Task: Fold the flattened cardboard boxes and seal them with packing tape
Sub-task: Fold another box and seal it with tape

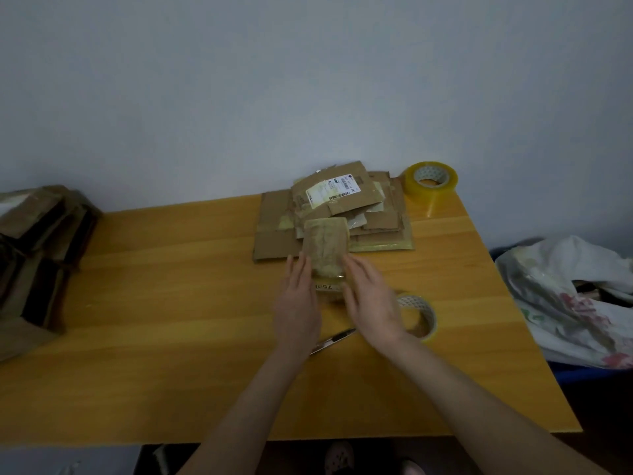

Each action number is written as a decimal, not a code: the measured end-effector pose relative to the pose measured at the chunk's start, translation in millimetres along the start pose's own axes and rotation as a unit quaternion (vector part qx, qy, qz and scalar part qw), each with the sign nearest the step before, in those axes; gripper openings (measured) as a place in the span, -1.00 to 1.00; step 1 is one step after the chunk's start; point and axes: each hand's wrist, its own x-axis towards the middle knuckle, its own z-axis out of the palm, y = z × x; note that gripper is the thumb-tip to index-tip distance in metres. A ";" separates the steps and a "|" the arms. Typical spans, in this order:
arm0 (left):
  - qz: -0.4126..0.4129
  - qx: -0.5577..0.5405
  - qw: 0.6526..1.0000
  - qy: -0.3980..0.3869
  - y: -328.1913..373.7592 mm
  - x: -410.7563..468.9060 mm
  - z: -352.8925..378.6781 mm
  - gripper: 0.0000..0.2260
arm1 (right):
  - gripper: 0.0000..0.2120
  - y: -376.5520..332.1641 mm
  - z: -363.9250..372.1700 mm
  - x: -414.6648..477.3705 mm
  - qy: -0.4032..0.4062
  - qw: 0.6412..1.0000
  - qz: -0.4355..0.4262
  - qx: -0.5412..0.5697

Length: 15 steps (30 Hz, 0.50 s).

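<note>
Cardboard box [325, 246], a small one with a glossy, taped-looking skin, sits on the wooden surface [171, 303] just past the middle, its far end against the stack of flattened boxes [274, 234] at twelve o'clock. The left hand [297, 305] lies along its nine o'clock side and the right hand [371, 303] along its three o'clock side. The fingers [298, 269] of both are straight and together, flat to the cardboard and gripping nothing.

I judge this as squaring up the folded box, or pressing down tape already laid; the blur keeps me from telling which. If a seam is still loose, the next move calls for tape. One tape roll [419, 317] lies just beside the right wrist at four o'clock, and a fuller roll [430, 183] stands at two o'clock by the wall. A thin cutter or pen [334, 339] lies near the left wrist at six o'clock. One hand would need to steady the box.

Dark made-up boxes [41, 252] are piled at nine o'clock.
</note>
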 end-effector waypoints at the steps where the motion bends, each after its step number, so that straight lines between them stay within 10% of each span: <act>1: 0.019 0.019 1.000 -0.016 4.0 3.9 3.2 -0.59 | -0.50 -10.1 8.0 1.7 -0.029 1.000 -0.004 -0.006; 8: -0.100 -0.089 0.988 -0.076 0.8 14.4 7.7 -0.50 | -0.46 -13.8 27.7 3.5 -0.061 0.987 0.115 0.097; 15: 0.038 -0.164 0.976 -0.140 -64.4 37.3 -7.6 -0.51 | -0.59 36.0 -7.2 26.0 -0.099 0.979 0.066 0.163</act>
